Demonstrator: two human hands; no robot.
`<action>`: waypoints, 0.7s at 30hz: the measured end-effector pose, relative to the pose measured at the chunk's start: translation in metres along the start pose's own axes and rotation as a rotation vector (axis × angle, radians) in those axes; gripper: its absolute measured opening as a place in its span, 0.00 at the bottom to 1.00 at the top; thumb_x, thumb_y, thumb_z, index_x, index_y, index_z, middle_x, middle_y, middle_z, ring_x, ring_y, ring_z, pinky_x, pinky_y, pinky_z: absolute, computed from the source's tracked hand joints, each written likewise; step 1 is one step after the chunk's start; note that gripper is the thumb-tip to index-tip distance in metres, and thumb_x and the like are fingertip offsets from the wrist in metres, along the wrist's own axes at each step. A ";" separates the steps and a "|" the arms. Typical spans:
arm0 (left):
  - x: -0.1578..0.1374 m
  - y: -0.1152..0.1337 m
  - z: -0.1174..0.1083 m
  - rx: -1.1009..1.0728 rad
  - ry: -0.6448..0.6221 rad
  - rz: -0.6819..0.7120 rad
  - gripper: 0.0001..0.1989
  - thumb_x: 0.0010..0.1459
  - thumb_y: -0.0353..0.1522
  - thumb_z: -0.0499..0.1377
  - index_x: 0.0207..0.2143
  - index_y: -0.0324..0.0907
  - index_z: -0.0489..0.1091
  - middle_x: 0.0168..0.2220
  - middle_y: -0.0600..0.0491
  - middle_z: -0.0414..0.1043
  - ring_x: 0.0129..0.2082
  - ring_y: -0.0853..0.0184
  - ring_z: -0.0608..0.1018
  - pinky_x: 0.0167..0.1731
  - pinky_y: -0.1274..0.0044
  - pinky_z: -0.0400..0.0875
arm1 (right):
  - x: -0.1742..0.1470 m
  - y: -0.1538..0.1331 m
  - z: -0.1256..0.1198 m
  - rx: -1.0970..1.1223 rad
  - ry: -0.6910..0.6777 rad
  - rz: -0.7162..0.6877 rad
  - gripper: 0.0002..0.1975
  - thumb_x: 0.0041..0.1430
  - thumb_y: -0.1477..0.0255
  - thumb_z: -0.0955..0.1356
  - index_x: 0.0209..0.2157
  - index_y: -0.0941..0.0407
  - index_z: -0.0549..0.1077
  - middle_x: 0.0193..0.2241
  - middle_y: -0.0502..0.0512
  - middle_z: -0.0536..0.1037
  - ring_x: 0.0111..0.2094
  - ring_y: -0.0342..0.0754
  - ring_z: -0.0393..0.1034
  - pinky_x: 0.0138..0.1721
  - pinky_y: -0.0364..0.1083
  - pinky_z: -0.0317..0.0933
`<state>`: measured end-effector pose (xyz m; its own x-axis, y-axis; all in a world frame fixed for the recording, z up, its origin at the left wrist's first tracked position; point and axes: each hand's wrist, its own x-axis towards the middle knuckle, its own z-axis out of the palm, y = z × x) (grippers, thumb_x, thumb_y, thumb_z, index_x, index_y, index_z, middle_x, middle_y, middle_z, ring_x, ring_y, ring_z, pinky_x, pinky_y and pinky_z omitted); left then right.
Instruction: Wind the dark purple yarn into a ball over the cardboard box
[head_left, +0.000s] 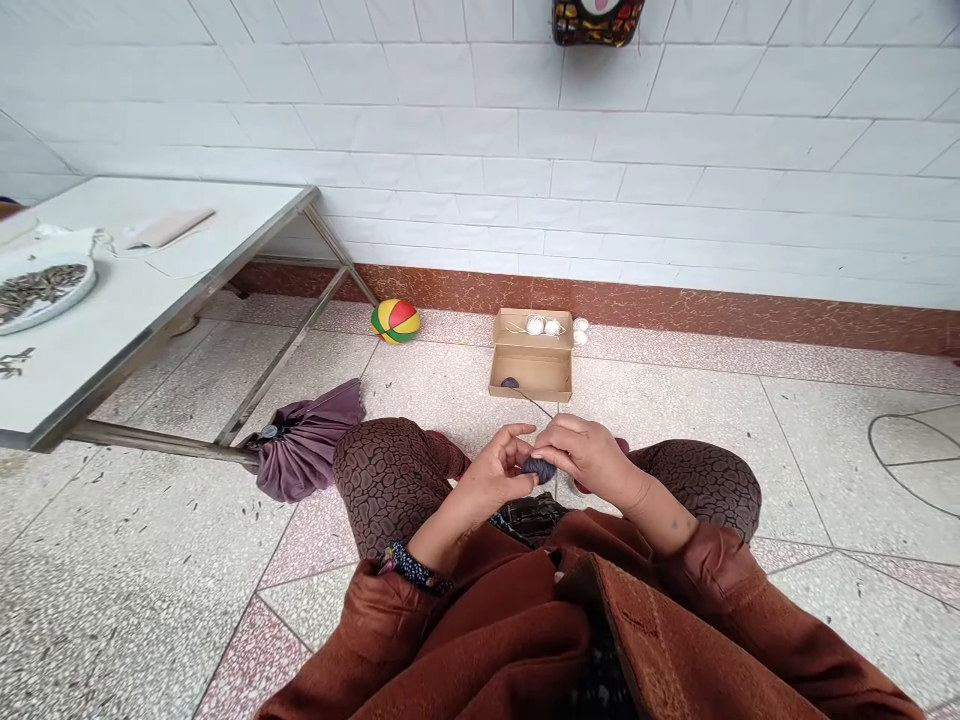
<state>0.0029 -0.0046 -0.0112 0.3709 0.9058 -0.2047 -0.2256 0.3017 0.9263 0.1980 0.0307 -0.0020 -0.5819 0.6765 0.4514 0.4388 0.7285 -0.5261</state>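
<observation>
Between my hands, above my lap, is a small ball of dark grey-purple yarn (538, 469). My left hand (495, 470) has its fingers curled round the ball from the left. From the right, my right hand (589, 455) pinches at the top of the ball, where the strand meets it. A dark strand of yarn (534, 402) runs from there to an open cardboard box (536, 372) on the floor. Inside the box's left side lies another dark yarn ball (510, 383). Two white yarn balls (544, 326) rest on its raised lid.
More white balls (580, 330) lie right of the lid. A colourful ball (396, 321) and a folded purple umbrella (311, 440) are on the floor to the left. The white table (187, 255) bears a plate (90, 285) of dark pieces. A tiled wall (450, 180) stands ahead.
</observation>
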 end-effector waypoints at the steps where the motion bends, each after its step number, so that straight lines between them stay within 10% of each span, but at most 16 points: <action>1: -0.002 0.001 0.001 -0.045 -0.059 -0.011 0.30 0.45 0.26 0.68 0.53 0.45 0.68 0.36 0.56 0.71 0.36 0.69 0.73 0.41 0.75 0.66 | 0.000 0.002 0.002 0.026 0.018 0.023 0.12 0.71 0.65 0.65 0.37 0.54 0.76 0.30 0.53 0.75 0.32 0.46 0.71 0.33 0.44 0.65; 5: -0.006 0.007 0.002 -0.238 -0.137 -0.021 0.29 0.47 0.29 0.70 0.53 0.44 0.71 0.40 0.51 0.73 0.41 0.66 0.73 0.40 0.75 0.68 | -0.007 0.008 0.015 0.107 0.091 0.127 0.08 0.71 0.68 0.64 0.38 0.53 0.74 0.32 0.53 0.76 0.33 0.47 0.72 0.36 0.45 0.67; 13: 0.000 0.008 -0.004 -0.381 0.173 -0.012 0.17 0.47 0.29 0.71 0.42 0.40 0.77 0.44 0.49 0.74 0.39 0.70 0.73 0.39 0.78 0.68 | -0.023 0.006 0.027 0.071 0.016 0.196 0.07 0.71 0.72 0.63 0.39 0.54 0.73 0.34 0.54 0.77 0.36 0.48 0.74 0.39 0.46 0.68; 21: 0.002 0.004 -0.004 -0.010 0.281 0.084 0.18 0.46 0.29 0.68 0.43 0.41 0.75 0.40 0.52 0.75 0.41 0.67 0.74 0.46 0.74 0.66 | -0.018 -0.018 0.006 0.122 -0.093 -0.019 0.08 0.71 0.71 0.64 0.42 0.53 0.76 0.34 0.55 0.77 0.36 0.47 0.72 0.37 0.45 0.67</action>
<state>-0.0013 -0.0003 -0.0094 0.0868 0.9741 -0.2087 -0.2538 0.2242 0.9409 0.1966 0.0048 -0.0051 -0.6528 0.6455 0.3964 0.3441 0.7189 -0.6040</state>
